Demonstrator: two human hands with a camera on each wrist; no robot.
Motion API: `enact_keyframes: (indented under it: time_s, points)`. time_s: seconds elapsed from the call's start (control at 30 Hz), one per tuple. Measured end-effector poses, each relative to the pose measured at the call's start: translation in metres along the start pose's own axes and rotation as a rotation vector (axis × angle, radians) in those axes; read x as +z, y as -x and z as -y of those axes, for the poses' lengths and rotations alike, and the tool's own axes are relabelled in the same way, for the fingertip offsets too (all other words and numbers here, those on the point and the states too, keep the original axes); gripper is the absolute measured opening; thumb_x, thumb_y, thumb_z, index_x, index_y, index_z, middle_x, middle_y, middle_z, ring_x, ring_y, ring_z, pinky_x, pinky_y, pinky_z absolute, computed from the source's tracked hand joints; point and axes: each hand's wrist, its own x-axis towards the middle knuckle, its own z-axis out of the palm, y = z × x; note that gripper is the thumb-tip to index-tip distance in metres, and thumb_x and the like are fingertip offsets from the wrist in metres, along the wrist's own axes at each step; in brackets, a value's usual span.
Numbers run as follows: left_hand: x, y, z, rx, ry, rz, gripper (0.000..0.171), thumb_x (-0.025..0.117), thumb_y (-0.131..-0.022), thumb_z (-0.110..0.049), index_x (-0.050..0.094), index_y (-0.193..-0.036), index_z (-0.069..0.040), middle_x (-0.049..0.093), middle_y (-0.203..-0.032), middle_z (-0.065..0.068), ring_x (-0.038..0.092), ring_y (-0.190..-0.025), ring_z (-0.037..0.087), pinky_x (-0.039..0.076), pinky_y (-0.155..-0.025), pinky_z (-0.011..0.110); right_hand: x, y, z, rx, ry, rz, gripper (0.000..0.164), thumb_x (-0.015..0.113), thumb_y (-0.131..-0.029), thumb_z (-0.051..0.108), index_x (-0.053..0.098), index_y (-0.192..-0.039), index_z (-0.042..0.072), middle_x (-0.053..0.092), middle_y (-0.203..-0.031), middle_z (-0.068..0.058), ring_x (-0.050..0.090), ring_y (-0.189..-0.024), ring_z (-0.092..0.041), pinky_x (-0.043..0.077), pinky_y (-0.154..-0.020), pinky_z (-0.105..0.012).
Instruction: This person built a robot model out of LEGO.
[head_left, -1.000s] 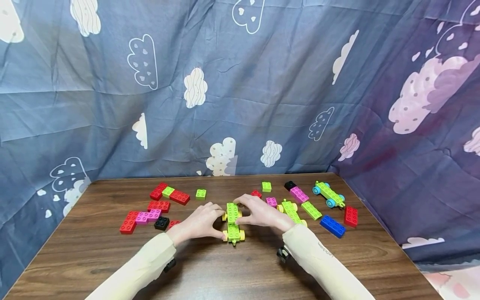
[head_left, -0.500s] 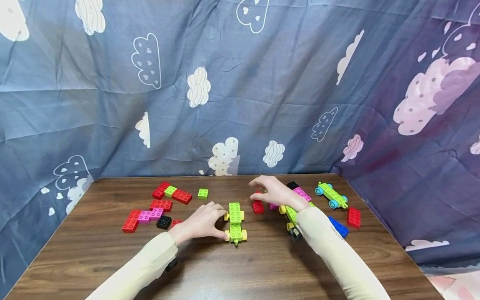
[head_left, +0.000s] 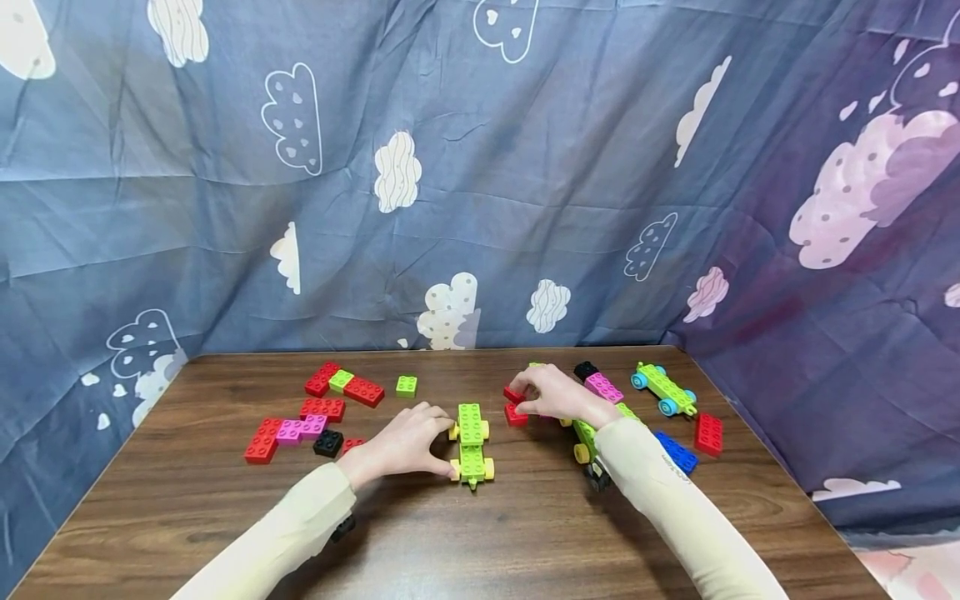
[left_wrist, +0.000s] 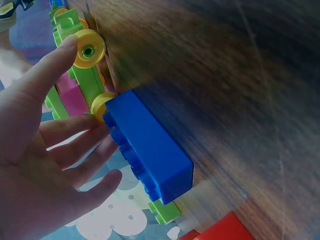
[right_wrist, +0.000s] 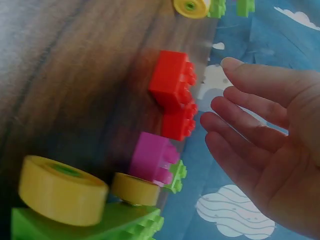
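My left hand [head_left: 405, 442] holds a green toy car base [head_left: 472, 462] with yellow wheels, thumb on one wheel and a fingertip at another. A green brick [head_left: 470, 423] sits raised on its far half. In the left wrist view a long blue brick [left_wrist: 150, 145] stands beside those fingers; in the head view it is hidden. My right hand [head_left: 555, 393] hovers over two red bricks at centre right, the nearer red brick [head_left: 515, 416] by its thumb. The right wrist view shows its fingers spread apart from the red brick [right_wrist: 170, 77].
Red, pink, green and black bricks lie at left, among them a black brick [head_left: 327, 443]. At right are another green car base with yellow wheels [head_left: 582, 442], one with blue wheels [head_left: 662, 387], a blue brick [head_left: 677, 452] and a red brick [head_left: 708, 434]. A patterned cloth [head_left: 450, 167] hangs behind the table.
My right hand has left the toy car base and moved right to the red bricks, lowering over them. The left hand stays at the car base.
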Motion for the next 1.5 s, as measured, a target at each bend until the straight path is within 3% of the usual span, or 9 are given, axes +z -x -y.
enact_keyframes:
  time_s: [0.2, 0.57, 0.77, 1.07, 1.33, 1.5]
  points:
    - [0.001, 0.001, -0.001, 0.002, 0.01, -0.007, 0.069, 0.083, -0.073, -0.048, 0.068, -0.12, 0.0, 0.066, -0.121, 0.013, 0.057, -0.109, 0.027, 0.049, -0.09, 0.046, 0.009, 0.004, 0.002, 0.02, 0.044, 0.039, 0.027, 0.077, -0.084, 0.011, 0.071, -0.108, 0.002, 0.069, -0.103, -0.01, 0.064, -0.088, -0.018, 0.055, -0.08, -0.03]
    - [0.0, 0.001, -0.002, 0.005, 0.02, -0.009, 0.069, 0.083, -0.074, -0.047, 0.067, -0.12, 0.002, 0.066, -0.121, 0.014, 0.057, -0.108, 0.027, 0.049, -0.09, 0.046, 0.011, 0.011, 0.003, -0.005, 0.05, 0.033, 0.021, 0.079, -0.082, 0.01, 0.073, -0.101, 0.004, 0.068, -0.093, -0.006, 0.06, -0.08, -0.01, 0.051, -0.072, -0.02]
    - [-0.001, 0.001, -0.003, 0.008, 0.024, -0.012, 0.07, 0.083, -0.074, -0.047, 0.067, -0.12, 0.002, 0.067, -0.119, 0.014, 0.058, -0.107, 0.027, 0.049, -0.09, 0.046, 0.013, 0.013, 0.006, -0.001, 0.082, 0.024, 0.025, 0.08, -0.082, 0.012, 0.072, -0.104, 0.003, 0.065, -0.095, -0.007, 0.058, -0.08, -0.013, 0.049, -0.071, -0.021]
    - [0.001, 0.0, -0.003, 0.01, 0.021, -0.009, 0.07, 0.083, -0.074, -0.048, 0.067, -0.12, 0.002, 0.066, -0.121, 0.014, 0.057, -0.108, 0.028, 0.049, -0.092, 0.047, 0.016, 0.017, 0.01, -0.045, 0.114, 0.012, 0.018, 0.083, -0.078, 0.011, 0.069, -0.089, 0.008, 0.063, -0.09, -0.004, 0.054, -0.08, -0.013, 0.047, -0.072, -0.024]
    - [0.002, 0.0, -0.003, 0.007, 0.022, -0.011, 0.069, 0.083, -0.074, -0.048, 0.067, -0.121, 0.001, 0.066, -0.121, 0.013, 0.057, -0.109, 0.027, 0.049, -0.092, 0.047, 0.02, 0.019, 0.007, -0.006, 0.104, 0.043, 0.031, 0.085, -0.074, 0.007, 0.062, -0.095, 0.008, 0.066, -0.093, -0.004, 0.057, -0.081, -0.013, 0.05, -0.074, -0.027]
    - [0.003, 0.001, -0.003, 0.004, 0.026, -0.009, 0.069, 0.083, -0.074, -0.047, 0.067, -0.121, 0.002, 0.066, -0.12, 0.013, 0.058, -0.108, 0.027, 0.049, -0.092, 0.047, 0.023, 0.019, 0.006, -0.004, 0.118, 0.05, 0.03, 0.084, -0.075, 0.009, 0.065, -0.098, 0.007, 0.066, -0.094, -0.005, 0.058, -0.082, -0.013, 0.053, -0.077, -0.029]
